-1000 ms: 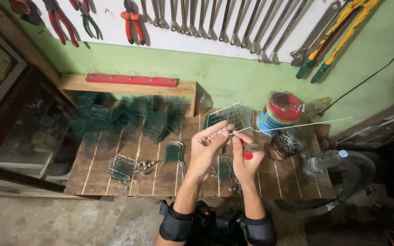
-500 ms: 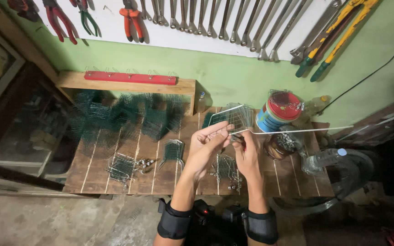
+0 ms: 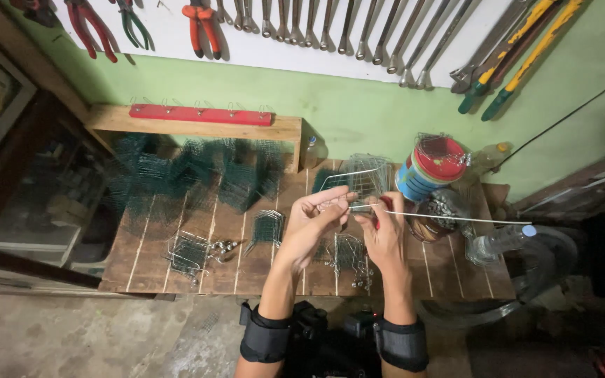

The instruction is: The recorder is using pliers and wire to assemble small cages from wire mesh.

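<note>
Left hand (image 3: 314,218) raised over the counter, fingers pinched narrow on the lower edge of a small wire cage (image 3: 358,180), silvery thin mesh, boxy, tilted up off the boards. Right hand (image 3: 384,231) just beside it, closed around a tool with a red handle (image 3: 386,204); only a sliver of red shows, so the tool's kind cannot be told. A long straight wire rod (image 3: 449,218), pale and thin, runs from between the two hands out to the right, level above the counter. Both forearms end in black wrist bands.

Under the hands, on the boards: more bare wire pieces (image 3: 344,250), bent and looped, shiny. Left of them a fan of curved wires (image 3: 267,225), then a small wire basket (image 3: 187,252) with round metal bits just beside it. Further back, a loose heap of dark green mesh panels (image 3: 190,175), coated, springy-looking, overlapping.

Right of the hands: a round tin (image 3: 430,168) with a red lid, wire scrap on top; a clear plastic bottle (image 3: 502,241) lying near the edge.

Counter (image 3: 246,269): rough wooden planks, brown, gaps between boards. A raised wooden shelf with a red strip (image 3: 201,114) at the back. Wall green below, a white board above hung with spanners (image 3: 358,28) in a row and pliers (image 3: 201,19) with red and orange grips. Floor grey concrete.
</note>
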